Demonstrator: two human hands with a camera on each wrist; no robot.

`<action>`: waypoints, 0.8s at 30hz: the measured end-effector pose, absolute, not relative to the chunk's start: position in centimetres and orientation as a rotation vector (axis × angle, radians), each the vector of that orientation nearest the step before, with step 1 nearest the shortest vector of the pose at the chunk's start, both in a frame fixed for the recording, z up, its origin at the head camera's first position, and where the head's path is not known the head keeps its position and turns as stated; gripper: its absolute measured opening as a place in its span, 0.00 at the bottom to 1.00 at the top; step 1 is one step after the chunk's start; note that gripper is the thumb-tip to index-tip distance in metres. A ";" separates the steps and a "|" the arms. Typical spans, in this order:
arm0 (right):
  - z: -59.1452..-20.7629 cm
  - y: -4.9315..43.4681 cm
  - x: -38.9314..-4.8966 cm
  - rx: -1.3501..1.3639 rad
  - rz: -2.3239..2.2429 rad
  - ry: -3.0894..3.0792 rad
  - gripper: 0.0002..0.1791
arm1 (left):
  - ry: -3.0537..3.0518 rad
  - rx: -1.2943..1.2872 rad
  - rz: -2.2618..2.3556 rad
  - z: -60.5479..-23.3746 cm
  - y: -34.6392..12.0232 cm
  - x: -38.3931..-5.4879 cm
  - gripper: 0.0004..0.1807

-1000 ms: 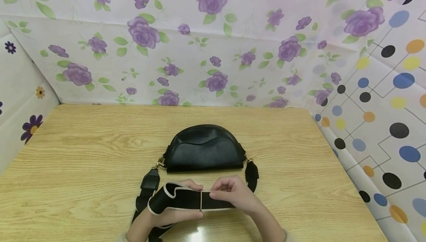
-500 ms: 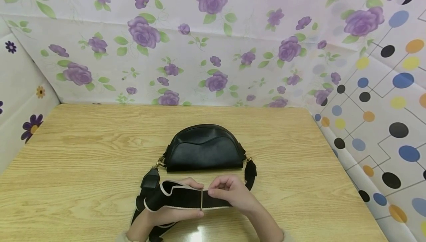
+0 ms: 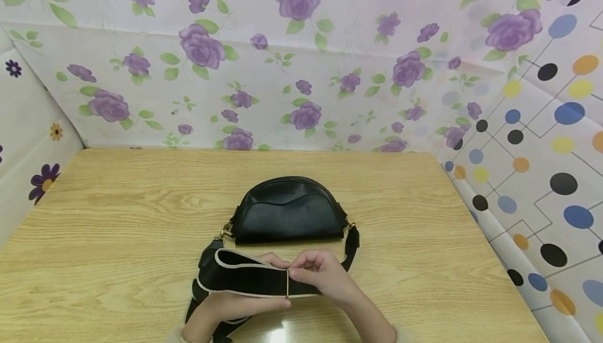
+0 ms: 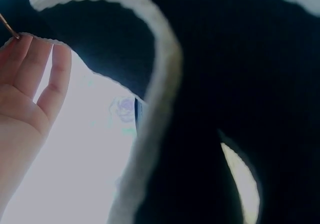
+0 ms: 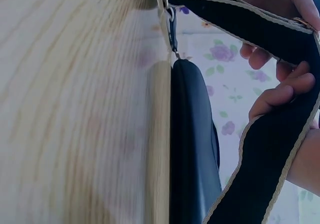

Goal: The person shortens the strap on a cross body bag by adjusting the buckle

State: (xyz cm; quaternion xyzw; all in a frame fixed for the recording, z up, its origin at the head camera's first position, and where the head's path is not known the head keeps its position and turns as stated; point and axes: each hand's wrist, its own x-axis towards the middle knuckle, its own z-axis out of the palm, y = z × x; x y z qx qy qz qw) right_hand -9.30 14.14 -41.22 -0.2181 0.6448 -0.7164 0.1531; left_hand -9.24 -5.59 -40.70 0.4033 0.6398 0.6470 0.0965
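Note:
A black webbing strap (image 3: 249,281) with cream edging is stretched between both hands, in front of a black half-moon bag (image 3: 289,220). My left hand (image 3: 235,306) holds it from the left around a thin gold slider bar (image 3: 287,283), fingertips at its upper and lower ends. Close to the right of that bar, my right hand (image 3: 327,279) pinches the strap's upper edge between thumb and fingers. Left of the bar the strap folds back in a long loop. In the left wrist view the strap (image 4: 240,84) covers much of the picture.
The bag lies on a wood-grain table (image 3: 132,212). A gold clasp (image 3: 225,231) joins the strap to its left end; the strap's other end (image 3: 351,243) hangs from the right. Flowered cloth (image 3: 264,86) stands behind, dotted cloth (image 3: 532,175) to the right.
My right hand has slid left, up to the slider bar. The strap's loop on the left has grown longer and flatter, and the strap end at the bag's right has swung left.

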 end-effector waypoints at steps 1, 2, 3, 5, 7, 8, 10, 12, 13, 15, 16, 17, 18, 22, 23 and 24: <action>-41.2 14.1 -9.3 -0.621 -2.051 1.852 0.12 | 1.898 1.185 1.911 -40.7 -5.6 -9.2 0.24; -41.2 14.2 -9.3 -0.612 -2.045 1.857 0.12 | 1.899 1.173 1.905 -40.7 -5.6 -9.2 0.23; -41.2 14.2 -9.3 -0.599 -2.037 1.862 0.12 | 1.896 1.169 1.902 -40.7 -5.6 -9.2 0.23; -41.2 14.3 -9.3 -0.575 -2.013 1.876 0.12 | 1.896 1.165 1.896 -40.6 -5.6 -9.1 0.22; -41.2 14.3 -9.3 -0.558 -1.982 1.898 0.12 | 1.897 1.165 1.894 -40.6 -5.7 -9.1 0.21; -41.2 14.4 -9.3 -0.554 -1.968 1.907 0.11 | 1.897 1.165 1.894 -40.6 -5.7 -9.1 0.21; -41.2 14.5 -9.4 -0.561 -1.942 1.925 0.11 | 1.903 1.175 1.897 -40.5 -5.7 -9.1 0.21; -41.2 14.7 -9.4 -0.573 -1.921 1.939 0.10 | 1.918 1.176 1.892 -40.5 -5.7 -9.1 0.21; -41.2 14.8 -9.4 -0.577 -1.913 1.944 0.10 | 1.932 1.167 1.885 -40.5 -5.7 -9.1 0.21; -41.3 15.1 -9.5 -0.577 -1.894 1.964 0.10 | 1.975 1.150 1.866 -40.5 -5.8 -9.0 0.21; -41.3 15.3 -9.6 -0.578 -1.886 1.973 0.10 | 1.997 1.135 1.855 -40.5 -5.9 -9.0 0.21; -41.3 15.4 -9.6 -0.578 -1.879 1.981 0.10 | 2.006 1.112 1.845 -40.4 -5.9 -9.0 0.22; -41.4 15.6 -9.6 -0.577 -1.873 1.991 0.10 | 2.020 1.090 1.834 -40.4 -6.0 -8.9 0.22; -41.3 16.2 -9.7 -0.586 -1.868 2.005 0.10 | 2.035 1.056 1.816 -40.2 -6.1 -8.9 0.23; -41.3 16.3 -9.7 -0.586 -1.868 2.006 0.10 | 2.025 1.049 1.816 -40.2 -6.1 -9.0 0.23; -41.3 16.4 -9.7 -0.589 -1.869 2.006 0.10 | 2.023 1.051 1.818 -40.2 -6.1 -9.0 0.23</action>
